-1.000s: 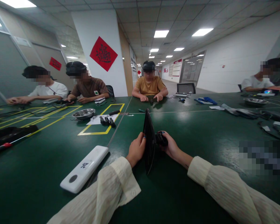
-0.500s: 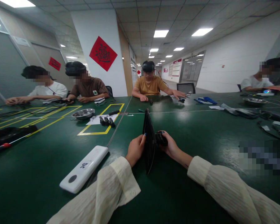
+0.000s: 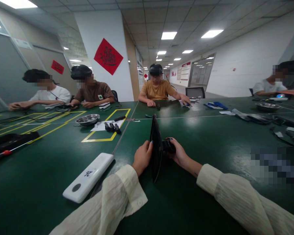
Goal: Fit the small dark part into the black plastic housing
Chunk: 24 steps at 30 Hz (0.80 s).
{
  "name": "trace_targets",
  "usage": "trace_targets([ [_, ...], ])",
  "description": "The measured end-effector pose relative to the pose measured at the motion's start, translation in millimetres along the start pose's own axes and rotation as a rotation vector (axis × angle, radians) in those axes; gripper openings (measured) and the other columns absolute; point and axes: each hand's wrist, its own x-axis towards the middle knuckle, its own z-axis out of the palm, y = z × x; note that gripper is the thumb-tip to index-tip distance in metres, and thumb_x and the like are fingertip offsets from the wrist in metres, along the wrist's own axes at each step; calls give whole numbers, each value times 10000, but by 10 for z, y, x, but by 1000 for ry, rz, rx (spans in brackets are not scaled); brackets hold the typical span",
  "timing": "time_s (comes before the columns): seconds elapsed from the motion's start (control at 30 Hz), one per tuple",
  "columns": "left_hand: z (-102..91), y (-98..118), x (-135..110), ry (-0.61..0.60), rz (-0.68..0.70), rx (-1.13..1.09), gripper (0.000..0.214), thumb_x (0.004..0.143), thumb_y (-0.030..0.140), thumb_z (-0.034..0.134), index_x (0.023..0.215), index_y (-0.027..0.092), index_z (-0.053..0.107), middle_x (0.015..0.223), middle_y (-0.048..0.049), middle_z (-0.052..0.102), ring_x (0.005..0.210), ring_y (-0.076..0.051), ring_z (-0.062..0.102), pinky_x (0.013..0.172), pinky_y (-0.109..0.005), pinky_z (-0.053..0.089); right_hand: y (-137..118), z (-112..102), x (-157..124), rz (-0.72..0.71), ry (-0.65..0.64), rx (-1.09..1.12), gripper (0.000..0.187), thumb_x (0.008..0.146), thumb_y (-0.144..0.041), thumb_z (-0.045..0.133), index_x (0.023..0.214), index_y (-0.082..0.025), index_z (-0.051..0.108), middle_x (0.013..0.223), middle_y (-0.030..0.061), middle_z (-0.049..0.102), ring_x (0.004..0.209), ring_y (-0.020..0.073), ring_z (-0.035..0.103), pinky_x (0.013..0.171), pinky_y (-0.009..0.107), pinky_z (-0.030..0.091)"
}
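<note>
A thin black panel stands on edge in front of me, seen almost side-on. My left hand is closed on its left side, with the thumb lying against that face. On the other side, my right hand is wrapped round a chunky black part that meets the panel's right face. Whether the part is fixed to the panel or only pressed against it, I cannot tell. Most fingers of both hands are hidden behind what they hold.
A white oblong device lies left of my forearm. Beyond it are a metal bowl and several small black pieces on paper. A red-handled tool lies far left. Several people sit round the green table.
My hands and the black panel have stayed in place. Across the table, the person in the orange shirt has drawn an outstretched hand slightly to the left.
</note>
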Motion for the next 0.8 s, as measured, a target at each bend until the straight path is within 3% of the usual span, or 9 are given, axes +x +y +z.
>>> trace_targets([
  [0.17,-2,-1,-8,5,61,16,309,908,387,250,810,199,475,741,-25,594,667,-150,557,590,-221,348,-22,17,-19,5,3,22,215,703,-370,498,872,-239,527,685,-18,564,517,136,510,354,179,299],
  [0.43,-28,47,-31,-5,0,131,271,899,316,278,870,182,512,813,-57,625,742,-182,579,610,-238,348,-9,9,8,0,8,21,200,696,-361,501,851,-238,528,652,-25,551,466,123,477,334,174,275],
  [0.6,-46,56,-20,-19,36,44,397,903,370,248,759,170,558,759,-48,635,713,-167,578,598,-223,357,-7,2,2,-7,-9,17,208,699,-366,498,863,-241,524,662,-25,556,482,127,493,339,173,275],
  [0.8,-36,43,-14,-38,-26,28,448,901,381,228,787,164,603,808,-65,653,765,-184,592,638,-236,378,-7,12,-4,-5,-4,6,221,699,-378,497,870,-240,523,686,-18,567,505,134,510,352,179,293],
])
